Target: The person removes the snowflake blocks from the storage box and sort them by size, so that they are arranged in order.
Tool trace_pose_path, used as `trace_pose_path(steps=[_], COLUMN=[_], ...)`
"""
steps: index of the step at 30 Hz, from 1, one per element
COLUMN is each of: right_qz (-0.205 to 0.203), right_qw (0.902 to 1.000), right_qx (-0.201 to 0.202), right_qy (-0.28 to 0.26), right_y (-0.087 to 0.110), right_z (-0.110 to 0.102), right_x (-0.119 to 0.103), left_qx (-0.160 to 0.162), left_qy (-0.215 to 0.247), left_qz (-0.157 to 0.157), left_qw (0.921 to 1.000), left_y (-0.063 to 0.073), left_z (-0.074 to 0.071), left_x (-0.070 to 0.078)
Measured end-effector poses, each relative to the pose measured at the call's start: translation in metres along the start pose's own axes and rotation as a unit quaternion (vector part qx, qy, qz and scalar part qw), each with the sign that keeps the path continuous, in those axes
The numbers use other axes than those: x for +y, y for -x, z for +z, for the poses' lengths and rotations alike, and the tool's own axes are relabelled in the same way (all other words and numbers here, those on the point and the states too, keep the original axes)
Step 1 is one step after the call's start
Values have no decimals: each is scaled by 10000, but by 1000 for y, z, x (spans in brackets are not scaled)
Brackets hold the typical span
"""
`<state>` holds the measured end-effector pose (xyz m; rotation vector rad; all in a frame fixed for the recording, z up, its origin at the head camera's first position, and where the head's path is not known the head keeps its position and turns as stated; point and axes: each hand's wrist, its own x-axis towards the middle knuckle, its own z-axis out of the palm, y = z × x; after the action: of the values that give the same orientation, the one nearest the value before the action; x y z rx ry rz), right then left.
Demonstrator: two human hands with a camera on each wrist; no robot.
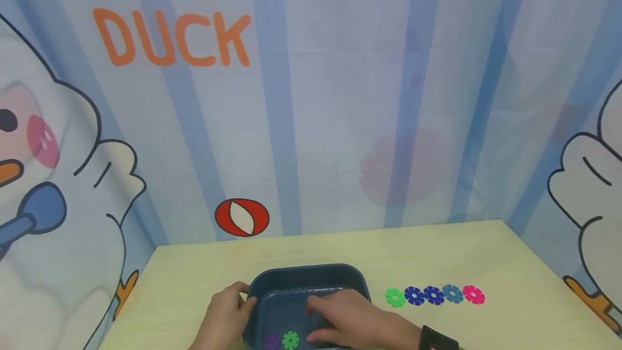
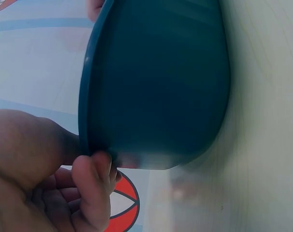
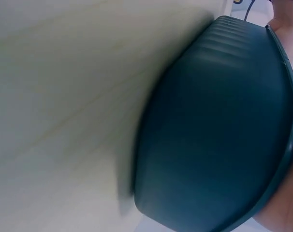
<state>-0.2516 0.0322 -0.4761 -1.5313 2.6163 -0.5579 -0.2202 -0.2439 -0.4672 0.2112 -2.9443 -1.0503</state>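
A dark blue-green plastic tray (image 1: 311, 270) sits on the table in the head view. My left hand (image 1: 225, 315) grips its left rim, thumb inside; the left wrist view shows this hand (image 2: 54, 179) pinching the rim close up. Inside the tray, a purple notched disc (image 1: 272, 342) and a green notched disc (image 1: 290, 340) lie near the front left. My right hand (image 1: 352, 317) reaches in over the right side, index finger and thumb spread apart with tray floor showing between them. From the right wrist, the tray's outer wall (image 3: 214, 130) blocks the fingers.
Right of the tray, several notched discs lie in a row on the pale table (image 1: 204, 269): a green disc (image 1: 395, 297), dark blue discs (image 1: 414, 296), a lighter blue disc (image 1: 453, 294) and a pink disc (image 1: 473, 295). A printed curtain (image 1: 330, 96) hangs behind.
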Motion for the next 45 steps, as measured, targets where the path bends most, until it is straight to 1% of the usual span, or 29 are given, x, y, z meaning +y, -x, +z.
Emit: trace_pose_path(steps=[4,14,20,23,29,35,40,45], right_qz=[-72,-126,-448,-612,-769,-844,-709,-388], right_qw=[9998,9982,9946,9926,9916,9907,9925,9931], right_qx=[-44,-358,-350,-350,-490,-558,-642,-1000], right_qy=[178,460,868,989,913,911,768,475], right_y=[-6,-24,-34,-39,-46,-49,-51,-54], right_z=[1,9,17,22,29,29,29,26], right_x=[-1,-2,-3,-3,-3,-4,-6,-10], left_qx=[-6,-12,-30,-56,-10,22,10,-35], left_qy=[36,82,114,144,168,166,177,174], left_qz=[-13,14,17,36,129,234,237,147], left_qw=[10000,10000,9999,9999,9998,9996,9996,9997], left_y=[1,1,-1,-1,0,1,1,2], left_z=[0,0,0,-1,-1,-3,-3,-2], left_x=[0,-1,-2,-3,-4,-3,-2,-2])
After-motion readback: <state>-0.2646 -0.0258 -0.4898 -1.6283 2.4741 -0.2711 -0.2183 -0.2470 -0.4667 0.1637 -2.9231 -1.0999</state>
